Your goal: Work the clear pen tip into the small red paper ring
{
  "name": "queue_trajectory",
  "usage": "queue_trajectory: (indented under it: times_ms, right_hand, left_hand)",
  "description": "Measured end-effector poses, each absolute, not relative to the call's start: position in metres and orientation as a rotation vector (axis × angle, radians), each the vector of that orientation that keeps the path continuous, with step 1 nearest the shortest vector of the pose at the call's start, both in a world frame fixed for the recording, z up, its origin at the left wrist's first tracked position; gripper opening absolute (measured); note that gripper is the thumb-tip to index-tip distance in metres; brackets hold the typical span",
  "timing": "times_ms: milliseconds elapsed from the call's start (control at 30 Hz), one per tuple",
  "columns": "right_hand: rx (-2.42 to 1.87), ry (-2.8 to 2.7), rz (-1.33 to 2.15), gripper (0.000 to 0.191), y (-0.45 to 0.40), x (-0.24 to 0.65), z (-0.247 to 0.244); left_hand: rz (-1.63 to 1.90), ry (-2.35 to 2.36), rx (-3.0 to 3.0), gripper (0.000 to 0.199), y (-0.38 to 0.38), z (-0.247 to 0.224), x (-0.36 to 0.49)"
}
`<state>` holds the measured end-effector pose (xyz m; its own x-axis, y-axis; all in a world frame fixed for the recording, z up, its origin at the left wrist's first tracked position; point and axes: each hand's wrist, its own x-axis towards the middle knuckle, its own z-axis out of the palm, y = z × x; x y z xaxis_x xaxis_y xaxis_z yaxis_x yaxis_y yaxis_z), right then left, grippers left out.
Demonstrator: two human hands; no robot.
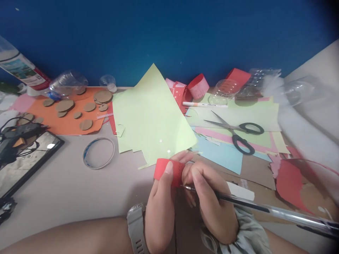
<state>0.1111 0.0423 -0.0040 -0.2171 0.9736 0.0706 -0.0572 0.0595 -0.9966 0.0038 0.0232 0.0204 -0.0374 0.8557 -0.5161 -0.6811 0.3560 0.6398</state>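
Observation:
A small red paper piece (162,167), which looks curved or rolled, is pinched between the thumb and fingers of my left hand (164,183). Close against its right side, my right hand (209,187) is closed around a pen (254,207). The pen's tip is at the lower right edge of the red paper, and its long clear barrel runs out to the right. Some fingertips of both hands are hidden behind the paper and each other. Just beyond the hands lies a large light green sheet (148,120) with cut edges.
Scissors (233,129) and a marker (205,104) lie on coloured papers at right. A tape roll (84,155) and a phone (29,165) are at left. Cardboard discs (65,105) rest on orange paper (66,127). Plastic bottles and cups line the blue wall (169,38).

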Motion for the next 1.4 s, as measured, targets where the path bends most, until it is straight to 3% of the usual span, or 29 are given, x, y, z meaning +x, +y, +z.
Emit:
queue_trajectory:
  times_ms: [267, 867, 1400]
  right_hand:
    - [-1.033, -1.088, 1.422, 0.046, 0.050, 0.103, 0.000]
    - [-1.019, -1.205, 1.404, 0.050, 0.046, 0.104, 0.000]
    - [-1.073, -1.400, 1.406, 0.044, 0.049, 0.105, 0.005]
  left_hand:
    - [1.258, 1.078, 0.151, 0.025, 0.012, 0.017, 0.002]
    - [1.193, 1.115, 0.317, 0.042, 0.006, 0.003, -0.006]
    - [1.238, 1.164, 0.293, 0.035, 0.010, 0.009, -0.003]
